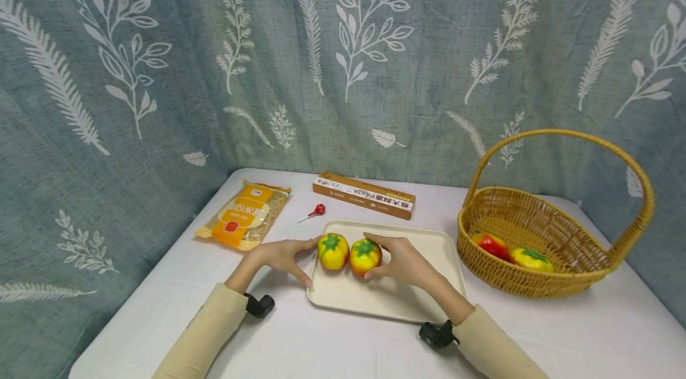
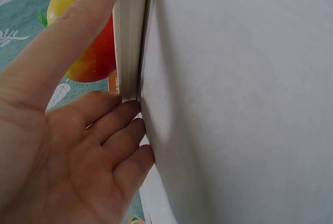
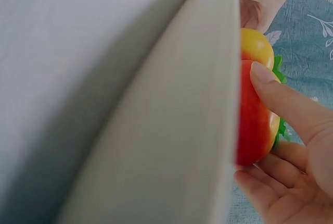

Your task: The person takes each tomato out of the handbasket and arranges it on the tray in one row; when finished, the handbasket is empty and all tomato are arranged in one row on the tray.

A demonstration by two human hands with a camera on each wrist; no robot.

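Observation:
Two yellow-and-red toy persimmons with green leafy tops sit side by side on the left part of a cream tray point(image 1: 418, 301). My right hand point(image 1: 406, 261) holds the right persimmon point(image 1: 365, 257), thumb on its near side and fingers behind it; the right wrist view shows the thumb point(image 3: 281, 91) against its red skin. At the tray's left edge is my left hand point(image 1: 282, 257), spread beside the left persimmon point(image 1: 333, 252). In the left wrist view its fingers point(image 2: 125, 146) are at the tray rim and hold nothing; whether they touch the fruit, I cannot tell.
A wicker basket point(image 1: 514, 203) with a tall handle stands right of the tray, with a red fruit point(image 1: 490, 246) and a yellow fruit point(image 1: 532, 260) inside. Behind the tray lie a pasta box point(image 1: 364, 194) and a red lollipop point(image 1: 319, 210). An orange food bag point(image 1: 243, 216) lies back left.

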